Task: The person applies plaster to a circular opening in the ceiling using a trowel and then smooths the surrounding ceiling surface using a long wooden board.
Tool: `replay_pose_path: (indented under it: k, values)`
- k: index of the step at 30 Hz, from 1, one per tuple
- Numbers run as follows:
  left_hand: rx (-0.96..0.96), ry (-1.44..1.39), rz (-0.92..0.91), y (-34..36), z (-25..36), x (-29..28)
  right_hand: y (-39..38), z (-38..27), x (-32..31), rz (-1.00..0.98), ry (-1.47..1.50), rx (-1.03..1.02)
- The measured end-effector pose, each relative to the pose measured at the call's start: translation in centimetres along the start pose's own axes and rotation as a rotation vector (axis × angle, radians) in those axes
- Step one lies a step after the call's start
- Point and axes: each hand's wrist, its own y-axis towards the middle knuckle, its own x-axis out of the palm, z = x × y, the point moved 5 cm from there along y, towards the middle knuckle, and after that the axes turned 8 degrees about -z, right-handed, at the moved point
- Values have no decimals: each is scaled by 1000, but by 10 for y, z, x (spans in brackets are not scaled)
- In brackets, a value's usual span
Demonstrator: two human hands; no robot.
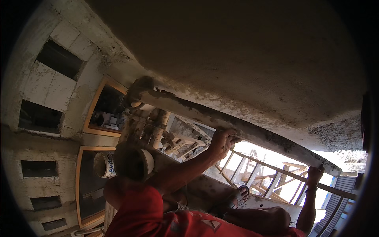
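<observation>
A long, narrow straightedge board [268, 139], grey and crusted with mortar, runs at a slant from the middle left to the lower right. Its upper edge lies along the rough plastered surface [244, 71] overhead. My left hand [224, 143] is closed on the lower edge near the board's middle, thumb and fingers gripping it. Farther right, my right hand [314, 175] grips the same board close to its right end, arm raised. A dark rounded shape [142, 85] meets the left end; what it is I cannot make out.
Two buckets, one white [103, 165] and one with a pale rim [148, 162], are at the left beside wood-framed openings [81, 185]. A ladder-like wooden frame [252, 173] stands below the board. My sandalled foot [241, 195] rests on a ledge. Hollow block walls [47, 85] rise far left.
</observation>
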Motion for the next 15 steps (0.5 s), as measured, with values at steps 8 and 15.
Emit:
replay_pose_path:
  k: [8,15]
  values:
    - [328,-111,77,-32,46,-40,-86,84,70,-151,-180,28]
    - [559,-179,66,-70,156,-49,-108,71,224,-208,497,310]
